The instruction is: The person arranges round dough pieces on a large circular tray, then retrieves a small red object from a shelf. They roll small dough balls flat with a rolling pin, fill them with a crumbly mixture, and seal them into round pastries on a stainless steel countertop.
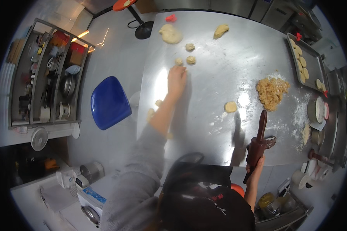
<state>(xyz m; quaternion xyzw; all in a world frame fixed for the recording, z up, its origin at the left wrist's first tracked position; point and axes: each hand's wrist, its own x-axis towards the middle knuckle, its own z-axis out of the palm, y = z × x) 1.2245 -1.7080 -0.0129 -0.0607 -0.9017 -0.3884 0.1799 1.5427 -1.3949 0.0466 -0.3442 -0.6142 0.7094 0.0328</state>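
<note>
My left hand (177,81) reaches over the left side of the steel table (202,83), its fingertips at a small dough ball (178,61); whether they grip it cannot be told. Two more dough lumps (190,59) (190,47) lie just beyond. At the near edge, my right hand (256,170) holds a dark wooden rolling pin (257,147) upright-pointing away from me. A flattened dough piece (230,106) lies mid-table, left of a crumbly golden mound (271,92). Farther back are a large dough mass (171,34) and an elongated dough piece (221,31). Small pieces lie near my left forearm.
A metal tray (313,62) with several dough rounds stands at the right edge. Nearer are a metal bowl of white powder (316,109) and another rolling pin (319,156). Flour is scattered across the table's right side. A blue chair (111,103) stands left of the table.
</note>
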